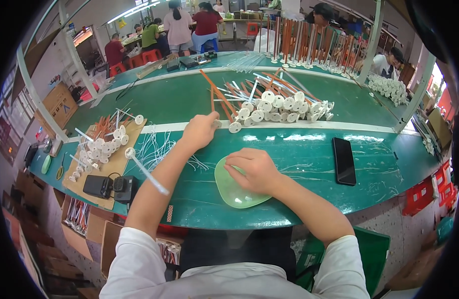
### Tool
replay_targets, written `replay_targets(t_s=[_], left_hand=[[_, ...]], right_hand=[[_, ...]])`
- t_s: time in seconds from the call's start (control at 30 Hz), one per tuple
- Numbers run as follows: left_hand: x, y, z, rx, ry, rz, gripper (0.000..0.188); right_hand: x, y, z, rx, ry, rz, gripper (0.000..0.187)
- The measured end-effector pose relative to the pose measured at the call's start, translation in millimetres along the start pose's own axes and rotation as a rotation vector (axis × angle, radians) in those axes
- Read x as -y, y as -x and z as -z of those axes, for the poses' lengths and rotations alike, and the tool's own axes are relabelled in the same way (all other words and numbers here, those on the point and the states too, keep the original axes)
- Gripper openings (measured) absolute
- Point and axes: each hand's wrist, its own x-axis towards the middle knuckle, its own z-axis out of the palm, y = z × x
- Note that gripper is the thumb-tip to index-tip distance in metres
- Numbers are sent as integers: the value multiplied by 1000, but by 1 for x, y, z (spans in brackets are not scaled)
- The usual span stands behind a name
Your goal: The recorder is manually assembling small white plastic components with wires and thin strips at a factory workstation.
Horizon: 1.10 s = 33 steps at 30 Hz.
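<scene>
Brown disc-footed stick (212, 99) pinched in left hand (201, 131), left of the pile of white-disc sticks (278, 101). Right hand (255, 170) over light-green dish (235, 194), fingertips pressed together; can't tell if holding anything.

One green bowl (230, 188), one black smartphone (344, 161)

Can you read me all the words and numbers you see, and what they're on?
Nothing I can quote.
Brown cardboard box: dark printed marks, too blurred to read.
Small red-and-white strip: marks too small to read.
Black phone: none visible.
Green dish by the right hand: none visible.
</scene>
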Motion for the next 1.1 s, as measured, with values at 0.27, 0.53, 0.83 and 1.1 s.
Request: replay_targets(t_s=[0.27, 0.53, 0.83, 1.1], left_hand=[[-11, 45, 51, 132, -139, -26, 31], [-8, 115, 97, 101, -741, -70, 46], [114, 164, 172, 461, -773, 523, 23], [111, 145, 267, -250, -1017, -6, 13]], right_hand=[[-4, 1, 0, -47, 110, -92, 16], [-5, -3, 2, -20, 99, -164, 14], [6, -5, -2, 41, 82, -115, 9], [2, -4, -1, 13, 113, -158, 7]])
